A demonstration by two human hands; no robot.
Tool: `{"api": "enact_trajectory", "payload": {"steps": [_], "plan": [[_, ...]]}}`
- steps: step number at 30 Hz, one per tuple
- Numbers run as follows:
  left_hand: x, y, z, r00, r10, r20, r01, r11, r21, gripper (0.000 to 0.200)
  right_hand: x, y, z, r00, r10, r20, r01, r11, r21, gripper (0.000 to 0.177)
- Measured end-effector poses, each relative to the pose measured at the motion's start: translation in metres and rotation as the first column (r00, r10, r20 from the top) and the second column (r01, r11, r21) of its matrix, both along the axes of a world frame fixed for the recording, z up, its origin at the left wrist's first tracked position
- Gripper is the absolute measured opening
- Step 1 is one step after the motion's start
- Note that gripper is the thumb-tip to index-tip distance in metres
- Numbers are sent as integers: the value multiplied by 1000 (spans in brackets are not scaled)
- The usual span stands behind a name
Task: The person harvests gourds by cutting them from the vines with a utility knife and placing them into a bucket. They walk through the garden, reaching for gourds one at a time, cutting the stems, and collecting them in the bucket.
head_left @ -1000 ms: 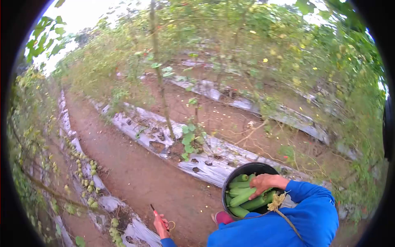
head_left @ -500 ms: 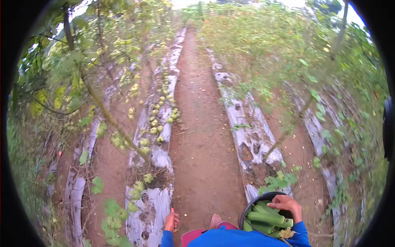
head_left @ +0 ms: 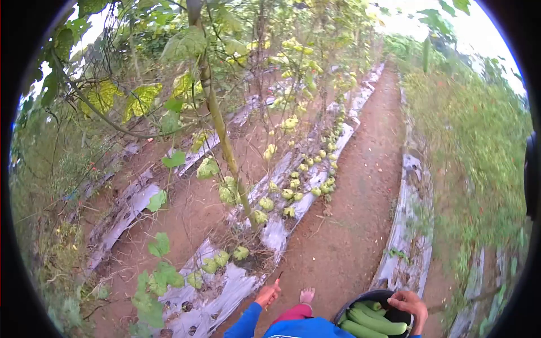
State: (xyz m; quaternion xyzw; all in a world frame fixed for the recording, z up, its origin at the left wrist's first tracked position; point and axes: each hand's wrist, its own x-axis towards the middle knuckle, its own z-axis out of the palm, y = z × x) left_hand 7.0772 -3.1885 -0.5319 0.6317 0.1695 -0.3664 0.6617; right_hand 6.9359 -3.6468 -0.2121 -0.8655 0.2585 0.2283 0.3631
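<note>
My left hand (head_left: 267,294) is closed around a small thin tool (head_left: 279,276), perhaps a knife; only its dark, narrow tip shows above the fingers. At my right side is a dark bucket (head_left: 344,308) holding several long green gourds (head_left: 369,322). My right hand (head_left: 410,305) curls over the bucket's right rim, fingers bent inward above the gourds. The lower part of the bucket is cut off by the frame's edge.
A dirt path (head_left: 344,236) runs ahead between beds covered with silvery plastic mulch (head_left: 236,290). A slanting pole (head_left: 222,129) with climbing vines rises at left. Several pale green leafy clumps (head_left: 287,194) line the left bed. Dense plants (head_left: 473,146) stand at right. A bare foot (head_left: 307,295) shows below.
My view has turned left, so the path now lies further right. My left hand is raised, with the tool's tip pointing up. My right hand stays at the bucket, which appears lower in view.
</note>
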Motion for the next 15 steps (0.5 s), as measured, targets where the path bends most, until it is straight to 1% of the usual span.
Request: {"api": "enact_trajectory", "payload": {"steps": [1, 2, 3, 4, 5, 6, 7, 9, 10, 11, 12, 13, 14, 15], "plan": [[27, -15, 12, 999, -29, -26, 30, 999, 27, 62, 29, -14, 0, 999, -2, 44, 0, 999, 46, 38], [60, -26, 8, 1000, 17, -9, -17, 1000, 14, 62, 59, -27, -4, 997, -3, 81, -5, 995, 99, 37], [85, -38, 1, 1000, 3, 16, -3, 1000, -11, 62, 86, -45, -9, 993, 64, 99, -71, 995, 66, 38], [105, -50, -3, 999, -19, 42, 20, 999, -31, 62, 110, -58, -9, 977, 148, 153, -152, 988, 21, 36], [131, -64, 7, 994, -21, 111, 22, 1000, -6, 62, 124, -40, 25, 927, 264, 268, -257, 964, -63, 36], [158, -78, 10, 987, -45, 155, 42, 999, 23, 65, 134, -21, 58, 850, 375, 370, -343, 927, -151, 45], [185, -90, 13, 978, -72, 196, 62, 997, 52, 67, 153, -27, 61, 843, 392, 369, -364, 920, -145, 45], [233, -116, 49, 965, -78, 251, 80, 997, 4, 68, 184, -47, 59, 877, 325, 353, -328, 943, -54, 40], [256, -129, 60, 966, -65, 251, 66, 998, 4, 68, 204, -54, 56, 873, 337, 353, -341, 938, -54, 40], [276, -142, 67, 954, -81, 287, 87, 996, -7, 67, 224, -61, 50, 953, 99, 287, -151, 975, 163, 35], [294, -153, 73, 942, -98, 322, 110, 994, -16, 67, 240, -67, 47, 977, -133, 165, 67, 932, 355, 31], [310, -162, 78, 944, -92, 315, 102, 995, -14, 67, 266, -59, 62, 989, -128, 71, 96, 935, 342, 24], [327, -171, 82, 937, -76, 341, 95, 995, -38, 59, 287, -57, 71, 991, -115, 64, 87, 935, 343, 24], [341, -177, 85, 929, -53, 367, 82, 995, -63, 52, 308, -58, 76, 989, -140, 56, 107, 914, 392, 24]]}}
